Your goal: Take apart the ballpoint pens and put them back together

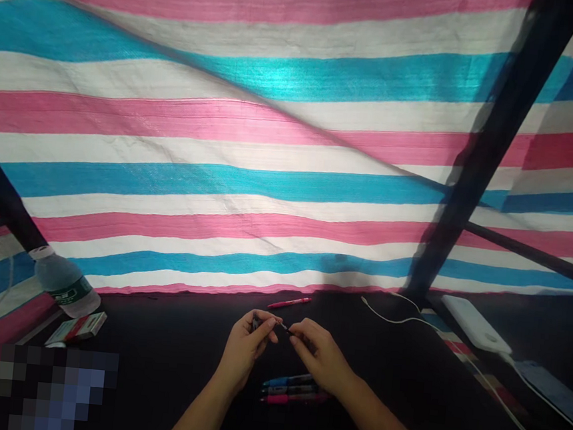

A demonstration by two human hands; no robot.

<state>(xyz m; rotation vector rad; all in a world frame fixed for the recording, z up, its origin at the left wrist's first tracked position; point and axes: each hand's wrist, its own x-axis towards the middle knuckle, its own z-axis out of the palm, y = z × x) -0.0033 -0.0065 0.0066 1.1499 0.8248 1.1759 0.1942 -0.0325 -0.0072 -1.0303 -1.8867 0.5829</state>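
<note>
My left hand (247, 345) is closed, with a dark pen part (256, 321) between its fingers. A thin, dark pen piece with a light tip (284, 328) spans the small gap between both hands. My right hand (322, 355) pinches its right end between thumb and fingers. How the pieces join is too small to make out. On the black table below lie several pens side by side, among them a blue pen (276, 381) and a pink pen (278, 398), their right ends near my right wrist. Beyond my hands rests a red pen (289, 303).
At the left stand a plastic bottle (67, 283) and a small box (78, 329). A white power bank (476, 324) lies at the right, with a white cable (505, 411) and a phone-like slab (549, 388). A striped sheet (249, 185) hangs behind the table (163, 365), between dark poles.
</note>
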